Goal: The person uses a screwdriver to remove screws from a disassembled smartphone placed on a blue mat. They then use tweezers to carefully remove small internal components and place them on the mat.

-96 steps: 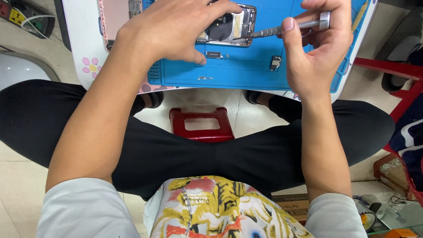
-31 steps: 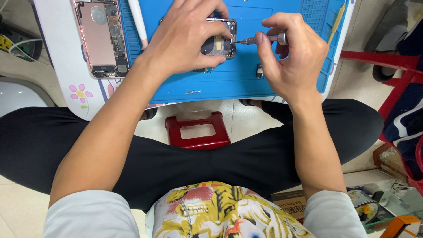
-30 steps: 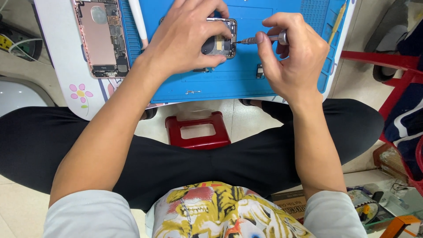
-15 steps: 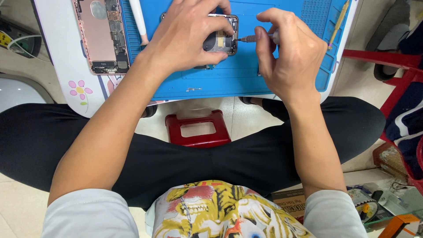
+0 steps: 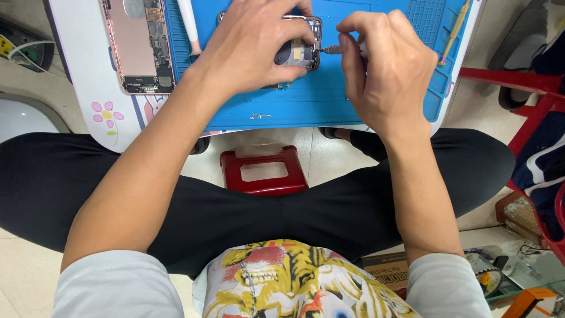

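Note:
My left hand (image 5: 259, 44) lies flat over an opened phone body (image 5: 301, 54) on the blue work mat (image 5: 329, 100), pressing it down. My right hand (image 5: 385, 68) pinches a small screwdriver (image 5: 331, 49) whose tip points left into the phone's edge by my left thumb. Most of the phone is hidden under my left hand.
A second opened phone (image 5: 138, 47) with a pink frame lies on the white table (image 5: 88, 88) at the left. A white spudger (image 5: 188, 23) and a yellow-handled tool (image 5: 453, 32) lie on the mat. A red stool (image 5: 263, 171) sits below, between my legs.
The view has shifted so the mat sits lower in frame. My right hand moved closer to the phone and curled tighter around the screwdriver; my left hand stays on the phone.

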